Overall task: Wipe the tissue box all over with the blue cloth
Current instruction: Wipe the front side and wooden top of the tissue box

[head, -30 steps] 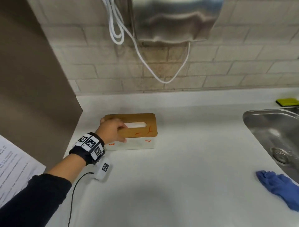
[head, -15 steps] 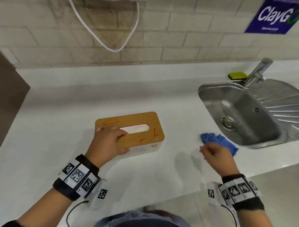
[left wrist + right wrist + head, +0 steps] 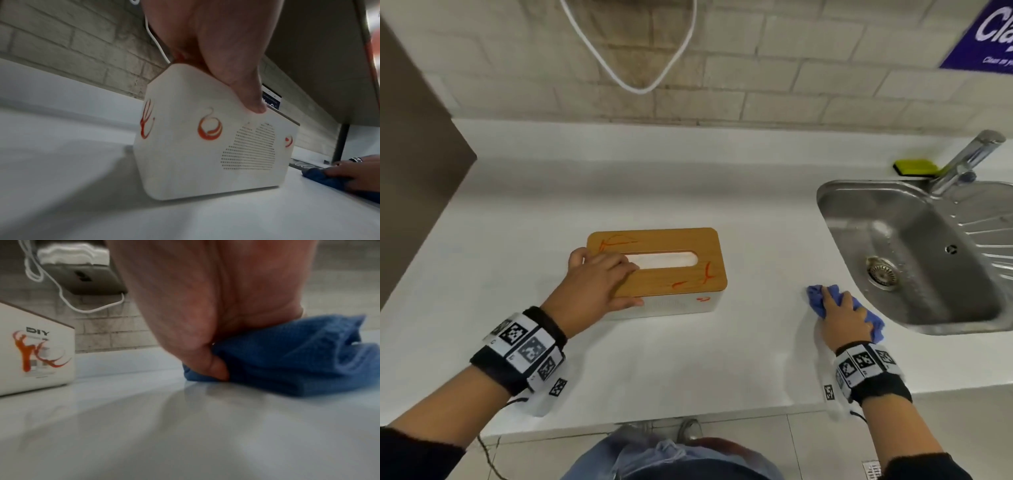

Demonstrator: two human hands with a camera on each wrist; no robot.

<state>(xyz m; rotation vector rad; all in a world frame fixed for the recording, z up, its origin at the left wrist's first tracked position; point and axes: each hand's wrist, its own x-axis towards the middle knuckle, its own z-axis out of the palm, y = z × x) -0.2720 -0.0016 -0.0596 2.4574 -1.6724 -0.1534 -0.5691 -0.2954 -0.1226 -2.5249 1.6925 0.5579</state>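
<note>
The tissue box [image 3: 674, 274] is white with a wooden lid and orange scribbles; it stands on the white counter [image 3: 688, 370]. My left hand [image 3: 599, 284] grips its left end, fingers over the lid and thumb on the front wall. The left wrist view shows the thumb [image 3: 246, 91] pressed on the box [image 3: 205, 154] near an orange swirl. The crumpled blue cloth [image 3: 816, 299] lies on the counter beside the sink. My right hand [image 3: 842, 318] lies on top of it, with fingers curled into it. In the right wrist view the thumb pinches the cloth [image 3: 298, 356].
A steel sink [image 3: 914, 253] with a tap [image 3: 969, 161] sits at the right, a green sponge [image 3: 916, 167] behind it. A white cable [image 3: 640, 85] hangs on the brick wall. A brown panel [image 3: 414, 164] bounds the counter's left side. The counter's front edge is close to me.
My right hand came into view, reached the blue cloth and now grips it. The left hand has kept hold of the box, which now stands nearer the counter's front.
</note>
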